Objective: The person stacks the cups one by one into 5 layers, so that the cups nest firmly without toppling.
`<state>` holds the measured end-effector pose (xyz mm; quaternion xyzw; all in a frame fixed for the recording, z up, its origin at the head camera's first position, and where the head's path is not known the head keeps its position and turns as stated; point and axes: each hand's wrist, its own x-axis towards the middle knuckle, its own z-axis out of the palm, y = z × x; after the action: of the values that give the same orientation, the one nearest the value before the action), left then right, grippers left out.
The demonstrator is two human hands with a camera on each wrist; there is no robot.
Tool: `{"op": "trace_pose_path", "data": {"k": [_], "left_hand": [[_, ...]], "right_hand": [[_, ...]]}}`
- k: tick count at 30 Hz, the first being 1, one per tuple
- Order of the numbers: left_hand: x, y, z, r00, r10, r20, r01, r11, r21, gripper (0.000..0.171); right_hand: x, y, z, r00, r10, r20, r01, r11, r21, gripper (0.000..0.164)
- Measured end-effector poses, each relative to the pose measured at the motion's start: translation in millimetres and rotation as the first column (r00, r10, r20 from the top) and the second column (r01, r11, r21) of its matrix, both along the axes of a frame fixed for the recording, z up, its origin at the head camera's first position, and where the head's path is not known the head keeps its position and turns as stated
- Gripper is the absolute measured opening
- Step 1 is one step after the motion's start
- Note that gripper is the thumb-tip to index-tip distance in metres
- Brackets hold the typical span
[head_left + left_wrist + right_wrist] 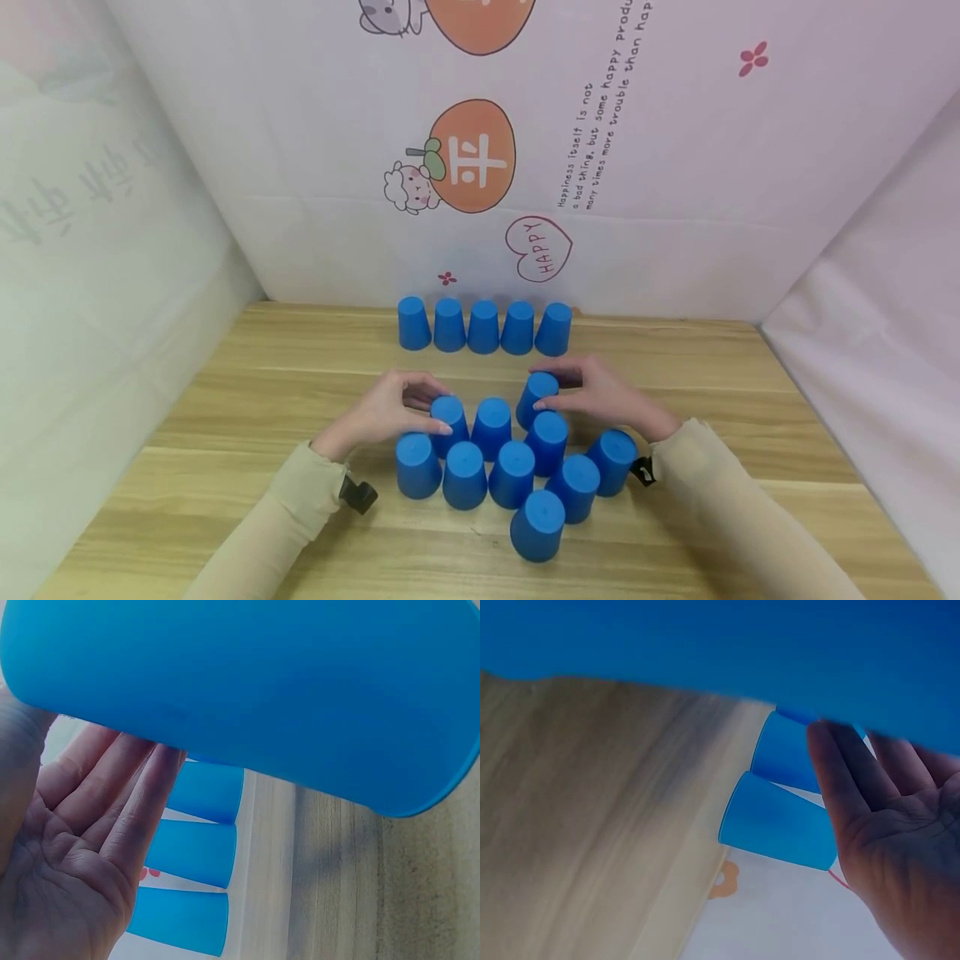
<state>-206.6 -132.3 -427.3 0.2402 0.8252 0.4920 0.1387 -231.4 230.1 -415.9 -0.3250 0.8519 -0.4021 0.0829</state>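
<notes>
My left hand grips an upside-down blue cup, the thumb on its near side and the fingers behind it. With thumb and fingers my right hand holds another upside-down blue cup. Between these two stands a blue cup. Nearer me is a row of several more, among them a cup by the left wrist and a cup by the right wrist. One cup stands closest to me. Large blue cup walls hide the fingertips in both wrist views.
Along the back of the wooden table a straight row of several upside-down blue cups stands near the printed white cloth. White cloth also hangs at the left and right. Each wrist wears a black strap mount.
</notes>
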Motion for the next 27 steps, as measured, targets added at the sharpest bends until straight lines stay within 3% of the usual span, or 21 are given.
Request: {"op": "trace_pose_path", "data": {"k": [18, 22, 27], "left_hand": [[-1.8, 1, -1.8, 1.0, 0.023, -0.003, -0.023, 1.0, 0.011, 0.046], [-7.1, 0, 7.2, 0.998, 0.056, -0.029, -0.055, 0.997, 0.056, 0.048], [-22.4, -3, 30.0, 0.984, 0.129, -0.12, -0.117, 0.988, 0.104, 0.049]], "right_hand": [[-0.7, -1, 0.4, 1.0, 0.015, 0.02, -0.016, 1.0, 0.016, 0.053], [-0.1, 0, 0.4, 1.0, 0.005, 0.029, -0.006, 1.0, 0.025, 0.054], [-0.5, 0, -0.6, 0.999, 0.008, 0.036, -0.009, 1.0, 0.012, 0.055]]}}
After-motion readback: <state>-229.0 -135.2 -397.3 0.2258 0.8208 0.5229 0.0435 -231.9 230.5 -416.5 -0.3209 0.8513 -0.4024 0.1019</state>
